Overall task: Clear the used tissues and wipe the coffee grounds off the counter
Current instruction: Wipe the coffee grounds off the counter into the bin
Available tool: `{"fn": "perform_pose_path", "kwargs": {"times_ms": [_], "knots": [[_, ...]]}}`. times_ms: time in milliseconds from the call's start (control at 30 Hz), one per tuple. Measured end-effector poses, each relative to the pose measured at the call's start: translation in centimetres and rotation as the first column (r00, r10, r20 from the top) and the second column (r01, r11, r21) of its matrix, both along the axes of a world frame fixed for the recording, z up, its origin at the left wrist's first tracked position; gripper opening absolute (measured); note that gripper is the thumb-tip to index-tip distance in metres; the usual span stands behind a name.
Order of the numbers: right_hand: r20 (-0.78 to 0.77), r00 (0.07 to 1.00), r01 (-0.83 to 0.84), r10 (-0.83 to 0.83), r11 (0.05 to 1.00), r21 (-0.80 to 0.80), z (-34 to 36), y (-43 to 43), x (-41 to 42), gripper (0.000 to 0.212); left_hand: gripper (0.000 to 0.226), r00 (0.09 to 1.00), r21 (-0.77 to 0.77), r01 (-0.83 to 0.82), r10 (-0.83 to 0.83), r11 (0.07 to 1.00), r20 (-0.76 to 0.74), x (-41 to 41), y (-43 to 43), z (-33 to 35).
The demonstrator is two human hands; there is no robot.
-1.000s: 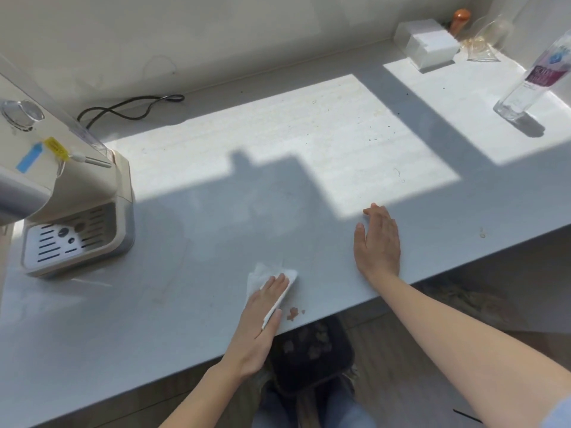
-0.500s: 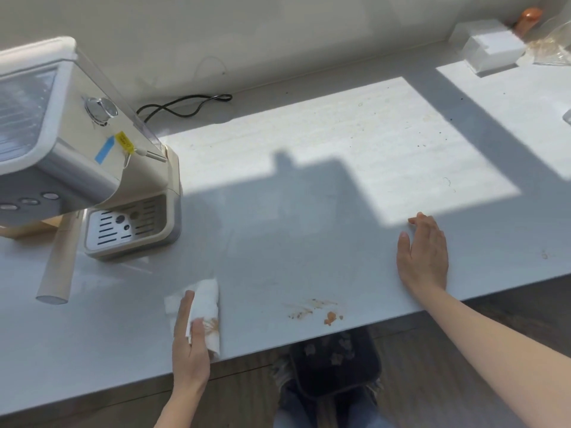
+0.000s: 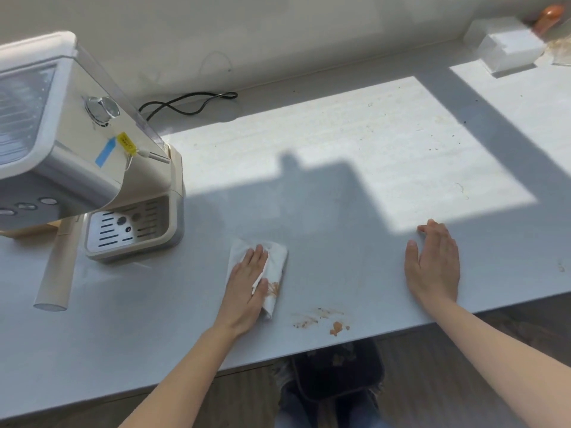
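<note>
My left hand (image 3: 247,285) presses flat on a folded white tissue (image 3: 276,257) on the grey counter (image 3: 324,211). The tissue has a brown stain near its right lower edge. Brown coffee smears and a small clump of grounds (image 3: 323,319) lie on the counter just right of the tissue, close to the front edge. My right hand (image 3: 434,267) rests flat on the counter farther right, fingers together, holding nothing. A few dark specks dot the sunlit part of the counter.
A cream coffee machine (image 3: 77,156) with a drip tray (image 3: 128,230) and long handle stands at the left. A black cable (image 3: 188,103) lies by the wall. A white box (image 3: 506,47) sits at the far right. A dark bin (image 3: 336,369) shows below the counter edge.
My left hand slid the tissue left along the front edge, then back right and further onto the counter. Brown smears were left behind. My right hand stayed flat.
</note>
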State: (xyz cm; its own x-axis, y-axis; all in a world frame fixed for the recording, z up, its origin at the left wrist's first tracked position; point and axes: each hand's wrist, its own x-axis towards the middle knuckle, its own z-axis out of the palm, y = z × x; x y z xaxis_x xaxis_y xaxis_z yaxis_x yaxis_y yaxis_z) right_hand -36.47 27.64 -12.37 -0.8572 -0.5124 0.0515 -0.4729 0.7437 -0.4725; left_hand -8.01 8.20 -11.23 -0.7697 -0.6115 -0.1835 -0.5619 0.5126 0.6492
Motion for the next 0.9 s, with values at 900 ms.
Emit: {"fn": "perform_pose_path", "kwargs": {"times_ms": [900], "knots": [[-0.016,1.000,-0.018,0.019,0.999,0.040,0.0,0.0,0.0,0.038,0.051,0.999,0.278,0.009,0.005,0.961,-0.049,2.4,7.6,1.1]]}}
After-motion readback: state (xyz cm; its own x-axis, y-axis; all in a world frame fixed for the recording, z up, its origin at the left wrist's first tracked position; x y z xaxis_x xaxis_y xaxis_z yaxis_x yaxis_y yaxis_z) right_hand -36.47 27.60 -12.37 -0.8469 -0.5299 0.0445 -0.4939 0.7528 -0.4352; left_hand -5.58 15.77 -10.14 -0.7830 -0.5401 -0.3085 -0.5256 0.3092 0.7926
